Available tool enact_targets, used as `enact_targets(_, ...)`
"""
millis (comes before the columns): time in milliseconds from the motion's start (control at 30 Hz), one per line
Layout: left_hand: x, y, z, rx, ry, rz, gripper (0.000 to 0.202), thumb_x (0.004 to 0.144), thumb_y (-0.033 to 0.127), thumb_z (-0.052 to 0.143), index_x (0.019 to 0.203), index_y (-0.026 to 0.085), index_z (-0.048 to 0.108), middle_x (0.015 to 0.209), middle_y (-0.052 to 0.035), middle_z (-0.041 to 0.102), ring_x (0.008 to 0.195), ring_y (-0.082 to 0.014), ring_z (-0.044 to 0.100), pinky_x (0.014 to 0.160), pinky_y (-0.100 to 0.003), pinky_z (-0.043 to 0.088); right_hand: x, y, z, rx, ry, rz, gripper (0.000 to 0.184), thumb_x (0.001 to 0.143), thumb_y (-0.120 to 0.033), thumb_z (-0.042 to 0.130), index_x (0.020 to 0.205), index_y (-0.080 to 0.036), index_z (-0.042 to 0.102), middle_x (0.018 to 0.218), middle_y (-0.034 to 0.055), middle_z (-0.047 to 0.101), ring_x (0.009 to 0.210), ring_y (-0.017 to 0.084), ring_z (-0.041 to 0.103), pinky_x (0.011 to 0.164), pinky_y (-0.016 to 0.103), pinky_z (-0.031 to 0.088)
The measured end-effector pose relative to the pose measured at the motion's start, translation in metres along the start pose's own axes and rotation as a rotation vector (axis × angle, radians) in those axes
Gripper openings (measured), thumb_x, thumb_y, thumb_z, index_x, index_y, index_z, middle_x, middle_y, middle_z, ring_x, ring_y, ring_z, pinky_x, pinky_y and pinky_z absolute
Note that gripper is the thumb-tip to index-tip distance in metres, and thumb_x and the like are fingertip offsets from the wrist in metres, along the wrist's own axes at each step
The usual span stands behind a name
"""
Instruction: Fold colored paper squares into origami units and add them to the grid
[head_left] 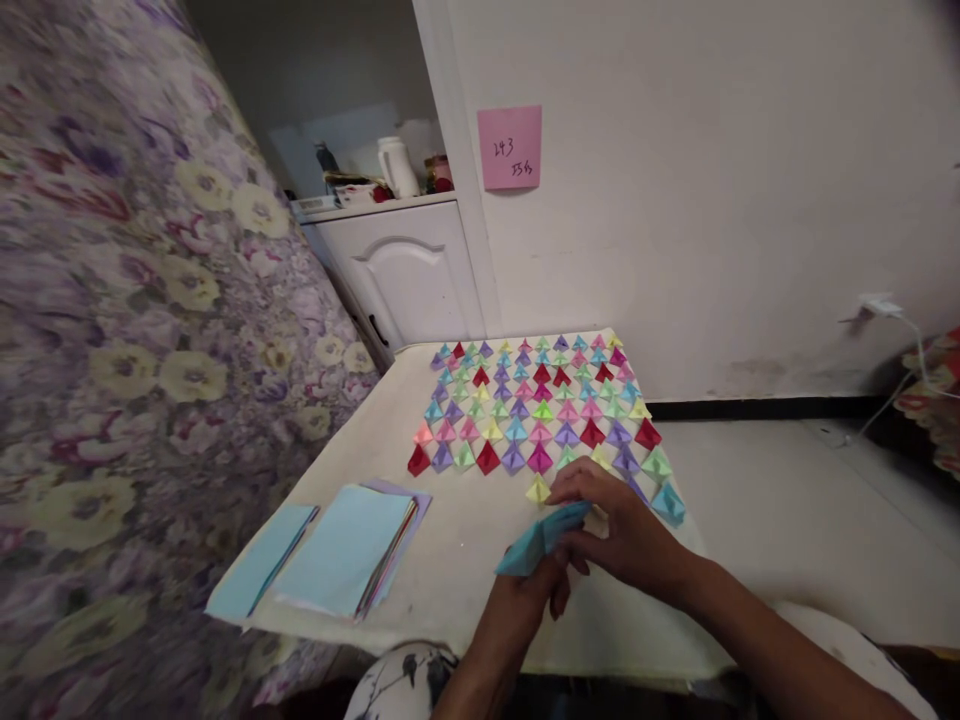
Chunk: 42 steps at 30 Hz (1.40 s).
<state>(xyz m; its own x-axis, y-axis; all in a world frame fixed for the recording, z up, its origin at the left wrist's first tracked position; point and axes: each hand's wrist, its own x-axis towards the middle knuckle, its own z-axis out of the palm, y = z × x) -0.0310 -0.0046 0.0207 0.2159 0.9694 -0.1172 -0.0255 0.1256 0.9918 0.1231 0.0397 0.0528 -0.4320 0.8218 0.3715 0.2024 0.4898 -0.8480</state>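
Observation:
A partly folded sheet of blue origami paper (531,548) is held above the front of the table. My left hand (529,590) grips it from below, its thumb pressed on the paper near the middle. My right hand (611,515) has its fingers bent at the paper's right end, thumb underneath and the other fingers over the top. Just beyond the hands, a small yellow folded paper piece (538,489) lies on the table. Many more coloured folded pieces, such as a red one (488,459), stand in rows behind it; my right hand hides a few.
A stack of coloured paper sheets (349,550) and a narrower blue paper stack (262,560) lie at the table's (352,440) left. A flowered curtain (172,400) hangs along the left side. On the wall is a pink note (510,148); a white cabinet (405,270) stands behind.

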Motion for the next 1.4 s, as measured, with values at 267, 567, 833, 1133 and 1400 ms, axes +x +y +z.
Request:
enact_targets(267, -0.0007, 0.0030, -0.0055, 0.105, 0.029, 0.012, 0.026, 0.082, 0.039, 0.051, 0.072, 0.017, 0.060, 0.046, 0.0040, 0.042, 0.048, -0.0113, 0.040, 0.051, -0.023, 0.033, -0.0010, -0.0004, 0.0004, 0.011, 0.007, -0.018, 0.025, 0.070, -0.005, 0.058, 0.085, -0.024, 0.062, 0.110, 0.0051, 0.049, 0.100, 0.021, 0.053, 0.080, 0.034, 0.050)
enact_targets(567, -0.0029, 0.0061, -0.0048, 0.137, 0.003, 0.020, 0.020, 0.083, 0.034, 0.050, 0.077, 0.017, 0.059, 0.047, 0.0045, 0.043, 0.047, -0.0113, 0.039, 0.050, -0.023, 0.031, -0.0010, -0.0017, 0.0014, 0.014, -0.005, 0.002, 0.020, 0.072, -0.009, 0.059, 0.084, -0.024, 0.062, 0.109, 0.0054, 0.050, 0.099, 0.022, 0.054, 0.077, 0.035, 0.052)
enact_targets(833, -0.0011, 0.0044, -0.0032, 0.081, -0.027, 0.074, 0.017, 0.084, 0.029, 0.048, 0.087, 0.017, 0.059, 0.050, 0.0049, 0.044, 0.046, -0.0100, 0.038, 0.048, -0.022, 0.031, -0.0017, 0.0009, 0.0014, 0.015, -0.002, -0.006, 0.018, 0.073, -0.007, 0.059, 0.081, -0.023, 0.061, 0.108, 0.0048, 0.050, 0.104, 0.022, 0.051, 0.083, 0.035, 0.049)
enact_targets(1133, -0.0018, 0.0054, -0.0038, 0.085, -0.030, 0.079, 0.017, 0.085, 0.031, 0.049, 0.083, 0.017, 0.058, 0.048, 0.0058, 0.041, 0.044, -0.0094, 0.036, 0.048, -0.022, 0.030, -0.0021, -0.0016, 0.0003, 0.016, -0.015, 0.001, 0.018, 0.071, -0.006, 0.059, 0.079, -0.022, 0.060, 0.111, 0.0050, 0.049, 0.095, 0.019, 0.055, 0.083, 0.035, 0.048)
enact_targets(1400, -0.0021, 0.0022, -0.0034, 0.175, -0.015, 0.014, 0.023, 0.085, 0.034, 0.048, 0.072, 0.016, 0.055, 0.050, 0.0053, 0.044, 0.047, -0.0094, 0.039, 0.047, -0.021, 0.031, -0.0024, -0.0004, -0.0013, -0.125, -0.133, -0.091, 0.023, 0.070, -0.007, 0.064, 0.085, -0.024, 0.065, 0.123, 0.0048, 0.046, 0.115, 0.023, 0.043, 0.094, 0.039, 0.038)
